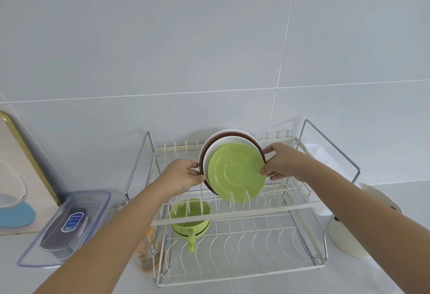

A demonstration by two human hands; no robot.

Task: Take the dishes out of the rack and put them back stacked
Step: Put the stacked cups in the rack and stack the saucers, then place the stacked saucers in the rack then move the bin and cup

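Observation:
A stack of plates stands on edge on the upper tier of a white two-tier wire dish rack (pixel 232 212). The green plate (pixel 237 172) faces me, with a white plate (pixel 223 146) and a brown plate (pixel 232 134) behind it. My left hand (pixel 183 176) grips the stack's left rim. My right hand (pixel 280 162) grips the right rim, thumb on the green plate's edge. On the lower tier sit stacked green cups (pixel 189 218), one handle pointing toward me.
A clear plastic lidded box (pixel 69 226) lies on the counter at the left. A glass (pixel 147 256) stands by the rack's left side. A white round container (pixel 363 221) sits to the right. The tiled wall is right behind the rack.

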